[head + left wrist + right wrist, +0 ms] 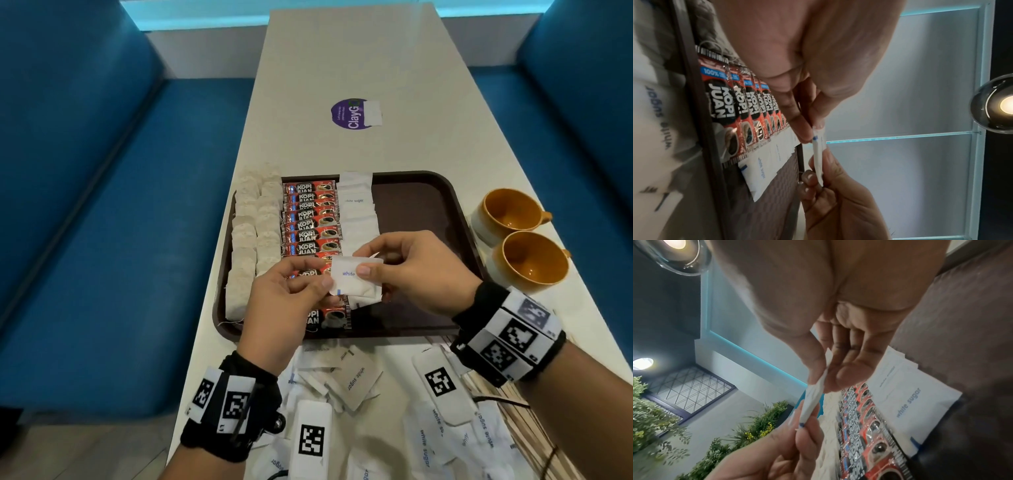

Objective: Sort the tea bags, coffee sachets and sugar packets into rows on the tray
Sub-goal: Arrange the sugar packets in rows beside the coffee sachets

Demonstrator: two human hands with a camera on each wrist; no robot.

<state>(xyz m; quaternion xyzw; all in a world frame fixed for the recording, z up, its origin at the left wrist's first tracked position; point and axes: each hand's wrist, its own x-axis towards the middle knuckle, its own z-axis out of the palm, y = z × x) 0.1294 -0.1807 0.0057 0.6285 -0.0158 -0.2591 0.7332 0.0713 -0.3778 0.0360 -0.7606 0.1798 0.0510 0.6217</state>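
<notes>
Both hands share one white sugar packet [356, 279], lifted above the tray's near half: my left hand [287, 301] pinches its left edge between thumb and fingertips, my right hand [416, 270] pinches the right edge the same way, thumb on top. Wrist views show the packet edge-on between the two pinches.

On the tray [428, 205], two columns of tea bags [255, 233] run along the left edge, coffee sachets [310, 222] sit in a column beside them, and the sugar row [358, 209] starts at the far edge and reaches to about where my hands are. Loose sugar packets [356, 380] lie in a heap on the table's near edge, off the tray.

Step in hand, as I read it: laying this packet at the near end of the sugar row. To do it well I'd release the left pinch first, keep the packet flat and print-up, line its long edge with the packets above, overlap slightly, and avoid nudging the coffee column just beside.
</notes>
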